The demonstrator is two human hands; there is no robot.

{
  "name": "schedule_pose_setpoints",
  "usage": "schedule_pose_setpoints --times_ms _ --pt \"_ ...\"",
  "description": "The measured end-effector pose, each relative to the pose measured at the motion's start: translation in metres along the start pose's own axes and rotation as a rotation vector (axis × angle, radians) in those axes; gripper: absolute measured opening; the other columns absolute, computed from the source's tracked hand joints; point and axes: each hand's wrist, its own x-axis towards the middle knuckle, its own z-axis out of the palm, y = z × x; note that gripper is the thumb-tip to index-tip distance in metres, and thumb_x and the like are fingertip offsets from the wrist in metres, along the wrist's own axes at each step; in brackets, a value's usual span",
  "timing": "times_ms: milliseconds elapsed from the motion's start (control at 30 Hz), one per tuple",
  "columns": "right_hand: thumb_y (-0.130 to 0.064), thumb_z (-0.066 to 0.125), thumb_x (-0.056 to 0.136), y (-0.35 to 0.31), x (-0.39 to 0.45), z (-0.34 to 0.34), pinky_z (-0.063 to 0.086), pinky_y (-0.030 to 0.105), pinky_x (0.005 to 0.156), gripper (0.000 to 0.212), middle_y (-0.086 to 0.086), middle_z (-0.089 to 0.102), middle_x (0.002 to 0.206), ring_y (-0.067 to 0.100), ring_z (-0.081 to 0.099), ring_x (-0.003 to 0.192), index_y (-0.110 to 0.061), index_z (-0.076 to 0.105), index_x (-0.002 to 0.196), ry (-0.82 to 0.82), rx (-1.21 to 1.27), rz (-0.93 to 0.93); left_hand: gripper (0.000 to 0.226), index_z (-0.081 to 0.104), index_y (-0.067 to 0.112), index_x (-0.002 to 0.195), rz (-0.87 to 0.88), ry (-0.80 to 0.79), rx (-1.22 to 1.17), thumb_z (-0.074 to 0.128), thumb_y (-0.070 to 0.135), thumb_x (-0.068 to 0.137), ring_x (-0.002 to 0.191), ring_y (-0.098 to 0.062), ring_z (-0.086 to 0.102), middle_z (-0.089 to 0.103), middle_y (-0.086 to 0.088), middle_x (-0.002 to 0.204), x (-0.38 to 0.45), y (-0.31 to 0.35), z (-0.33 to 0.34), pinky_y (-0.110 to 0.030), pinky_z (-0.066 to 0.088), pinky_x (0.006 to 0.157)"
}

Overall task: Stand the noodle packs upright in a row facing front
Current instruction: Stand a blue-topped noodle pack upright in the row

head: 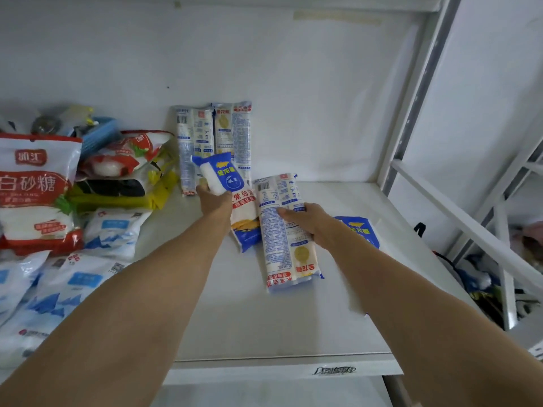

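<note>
Nearest, under the right hand [305,221], a noodle pack [286,230] lies flat on the shelf [293,333], back side up, its long axis running away from the camera; the fingers curl over its right edge, thumb on top. Just left, the left hand [213,198] pinches a second pack [226,183] near its upper end, tilted partway up, front showing. Beyond both hands, two packs [214,142] already stand against the back wall (backs out, it seems). Another pack [360,230] lies behind the right wrist. Judging by this, the left pack is nearer to joining the row.

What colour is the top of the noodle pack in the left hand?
Blue, with a yellow logo: noodle pack, left hand, head view.
</note>
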Motion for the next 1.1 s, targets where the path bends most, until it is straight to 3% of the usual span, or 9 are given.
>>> schedule_pose_setpoints --times_ms 100,167,233,300,467,667,933,1100 --pt "-0.023 0.073 0.085 -0.005 0.012 -0.021 0.056 0.028 0.053 0.015 0.004 0.072 0.089 0.018 0.069 0.069 -0.015 0.063 0.091 0.060 0.084 -0.061 0.044 0.043 0.011 0.131 0.060 -0.082 -0.006 0.062 0.011 0.091 0.098 -0.024 0.066 0.061 -0.004 0.116 0.006 0.014 0.006 -0.029 0.054 0.066" --pt "-0.023 0.074 0.084 -0.009 0.021 -0.031 0.059 0.036 0.065 0.022 0.010 0.073 0.100 0.024 0.071 0.078 -0.010 0.065 0.100 0.109 0.152 -0.108 0.038 0.052 0.011 0.127 0.064 -0.158 0.000 0.063 0.015 0.092 0.093 -0.023 0.067 0.064 -0.002 0.107 0.011 0.021 0.013 -0.028 0.053 0.061" --pt "-0.023 0.074 0.084 -0.014 0.033 -0.038 0.060 0.041 0.075 0.026 0.011 0.074 0.105 0.027 0.072 0.085 -0.010 0.065 0.104 0.155 0.211 -0.146 0.033 0.060 0.011 0.122 0.063 -0.231 0.010 0.064 0.018 0.090 0.097 -0.028 0.071 0.071 -0.006 0.111 0.020 0.022 0.022 -0.040 0.059 0.077" --pt "-0.022 0.074 0.084 -0.021 0.043 -0.043 0.059 0.039 0.070 0.018 0.009 0.074 0.101 0.025 0.072 0.081 -0.015 0.065 0.097 0.188 0.275 -0.190 0.027 0.064 0.016 0.116 0.084 -0.278 0.003 0.065 0.020 0.089 0.098 -0.030 0.072 0.074 -0.010 0.110 0.026 0.022 0.032 -0.048 0.058 0.089" --pt "-0.026 0.076 0.082 -0.040 0.077 -0.051 0.060 0.037 0.067 0.034 0.006 0.074 0.101 0.025 0.073 0.085 -0.014 0.064 0.111 0.277 0.360 -0.327 0.021 0.062 0.023 0.112 0.132 -0.425 -0.101 0.063 0.021 0.091 0.096 -0.027 0.071 0.073 -0.002 0.099 0.049 0.019 0.058 -0.048 0.057 0.087" --pt "-0.031 0.076 0.081 -0.053 0.118 -0.057 0.059 0.047 0.084 0.027 0.006 0.075 0.104 0.029 0.072 0.095 -0.019 0.067 0.104 0.309 0.386 -0.409 0.025 0.059 0.022 0.119 0.166 -0.501 -0.142 0.059 0.019 0.094 0.079 -0.014 0.070 0.072 0.006 0.091 0.078 0.020 0.086 -0.028 0.054 0.057" --pt "-0.034 0.071 0.085 -0.047 0.163 -0.075 0.057 0.047 0.087 0.035 0.006 0.073 0.110 0.029 0.071 0.098 -0.018 0.065 0.115 0.315 0.323 -0.427 0.033 0.057 0.019 0.127 0.195 -0.543 -0.147 0.059 0.021 0.094 0.097 -0.025 0.071 0.072 -0.006 0.113 0.108 0.007 0.122 -0.047 0.058 0.084" --pt "-0.033 0.069 0.086 -0.047 0.180 -0.080 0.058 0.046 0.085 0.033 0.005 0.074 0.109 0.028 0.072 0.097 -0.018 0.065 0.116 0.285 0.293 -0.431 0.039 0.051 0.017 0.133 0.188 -0.488 -0.185 0.058 0.019 0.095 0.104 -0.027 0.069 0.069 -0.009 0.121 0.123 0.001 0.136 -0.044 0.058 0.083"
